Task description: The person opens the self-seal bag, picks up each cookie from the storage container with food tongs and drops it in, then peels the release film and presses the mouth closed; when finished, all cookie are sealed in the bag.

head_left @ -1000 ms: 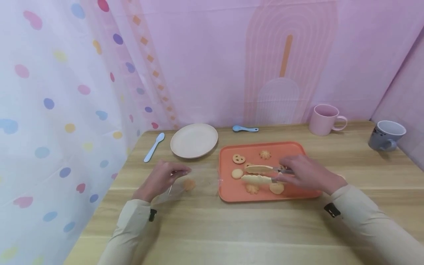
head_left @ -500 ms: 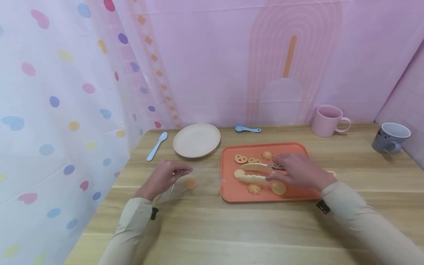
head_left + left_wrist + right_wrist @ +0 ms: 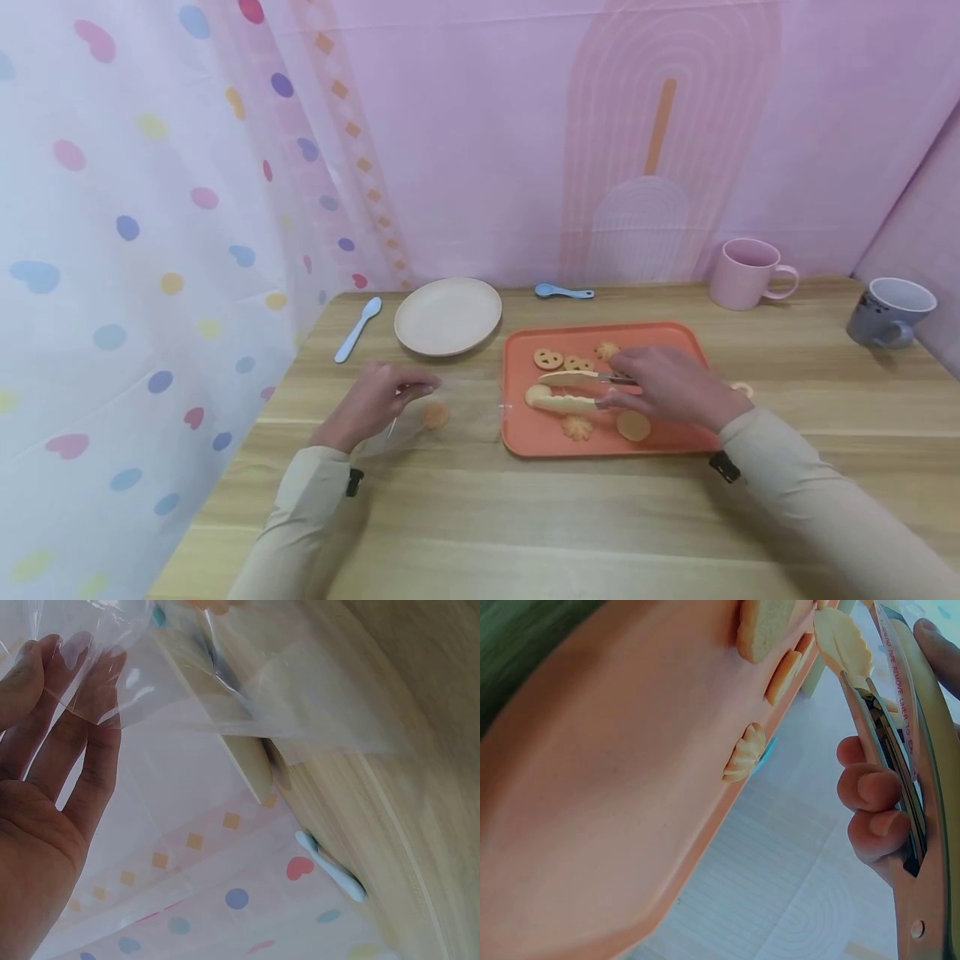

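My left hand [image 3: 405,392] pinches the mouth of a clear plastic bag [image 3: 442,412] lying on the wooden table, and one round cookie [image 3: 435,414] is inside it. The left wrist view shows my fingers [image 3: 71,690] holding the film [image 3: 247,690]. My right hand [image 3: 660,385] grips cream tongs [image 3: 566,392] over the orange tray [image 3: 675,342]. The tong tips sit at a round cookie [image 3: 537,392] near the tray's left edge, jaws slightly apart. Several more cookies [image 3: 577,427] lie on the tray. In the right wrist view the tongs [image 3: 900,750] point along the tray [image 3: 615,787].
Behind the bag are a beige plate [image 3: 447,316] and a long blue spoon [image 3: 357,329]. A short blue spoon [image 3: 562,292] lies by the back wall. A pink mug [image 3: 750,272] and a grey mug [image 3: 888,311] stand at the back right. A dotted curtain hangs at the left.
The tongs have slid left across the tray, and their tips now reach the round cookie at its left edge. My left hand has kept its hold on the bag.
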{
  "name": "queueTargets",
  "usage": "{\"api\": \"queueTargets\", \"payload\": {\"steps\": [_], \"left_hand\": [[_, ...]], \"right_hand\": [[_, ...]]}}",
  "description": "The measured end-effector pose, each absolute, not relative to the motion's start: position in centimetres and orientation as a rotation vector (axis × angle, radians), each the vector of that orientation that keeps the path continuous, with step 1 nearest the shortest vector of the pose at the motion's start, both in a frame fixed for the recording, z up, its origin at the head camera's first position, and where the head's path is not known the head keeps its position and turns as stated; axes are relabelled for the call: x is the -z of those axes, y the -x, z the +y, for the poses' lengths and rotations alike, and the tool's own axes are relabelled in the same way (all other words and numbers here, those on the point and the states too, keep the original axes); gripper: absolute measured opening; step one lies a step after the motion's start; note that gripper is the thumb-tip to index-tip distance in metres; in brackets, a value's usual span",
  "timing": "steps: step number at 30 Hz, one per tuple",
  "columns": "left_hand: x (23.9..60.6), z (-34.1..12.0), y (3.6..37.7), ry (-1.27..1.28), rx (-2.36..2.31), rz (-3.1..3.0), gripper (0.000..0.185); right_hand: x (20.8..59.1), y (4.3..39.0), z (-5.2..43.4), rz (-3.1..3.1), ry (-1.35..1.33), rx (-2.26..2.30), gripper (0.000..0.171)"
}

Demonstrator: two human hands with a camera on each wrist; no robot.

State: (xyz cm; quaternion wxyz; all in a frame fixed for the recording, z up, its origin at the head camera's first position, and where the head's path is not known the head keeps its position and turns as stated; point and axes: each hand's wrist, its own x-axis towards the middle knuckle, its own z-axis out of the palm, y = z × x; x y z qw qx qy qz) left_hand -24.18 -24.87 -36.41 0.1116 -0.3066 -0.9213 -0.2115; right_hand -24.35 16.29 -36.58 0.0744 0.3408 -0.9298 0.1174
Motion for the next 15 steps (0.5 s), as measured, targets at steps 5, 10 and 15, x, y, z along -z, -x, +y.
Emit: {"api": "queueTargets", "payload": {"steps": [5, 10, 15], "left_hand": [[36.4, -24.8, 24.2, 0.89, 0.613, -2.716, 0.013], [36.4, -24.7, 24.3, 0.896, 0.618, -2.722, 0.013], [36.4, -24.7, 24.3, 0.898, 0.623, -2.715, 0.012]], "right_hand": [[36.3, 24.5, 16.0, -2.777, -1.046, -0.326, 0.051], [35.9, 24.7, 15.6, -2.817, -1.063, -0.303, 0.046], [35.6, 24.7, 15.2, -2.845, -1.068, -0.318, 0.04]]}}
